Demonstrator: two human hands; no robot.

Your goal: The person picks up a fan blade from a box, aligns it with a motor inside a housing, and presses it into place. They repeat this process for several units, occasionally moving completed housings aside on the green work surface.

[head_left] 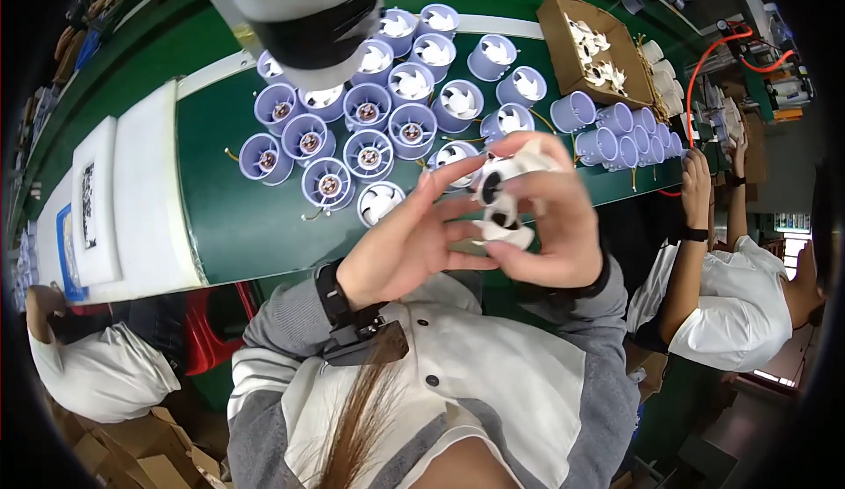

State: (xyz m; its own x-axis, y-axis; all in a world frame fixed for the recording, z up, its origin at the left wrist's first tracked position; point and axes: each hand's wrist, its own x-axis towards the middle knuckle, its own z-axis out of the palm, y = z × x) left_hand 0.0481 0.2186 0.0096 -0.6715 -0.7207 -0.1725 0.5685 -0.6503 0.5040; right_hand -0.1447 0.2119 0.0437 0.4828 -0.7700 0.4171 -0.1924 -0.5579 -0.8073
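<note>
My right hand is closed around a couple of white fan impellers, stacked between thumb and fingers, their dark hubs showing. My left hand is beside them, palm turned toward them and fingers stretched out, the fingertips reaching the impellers; whether they press on them I cannot tell. Beyond my hands, on the green table, stand several lilac cylindrical fan housings. Some, such as a near housing, show a bare copper-coloured motor inside; others, like another housing, have a white impeller seated in them.
An open cardboard box of white impellers stands at the far right. Next to it, more lilac housings lie stacked on their sides. A grey-white machine part hangs over the far side. White foam covers the left end. Co-workers sit on both sides.
</note>
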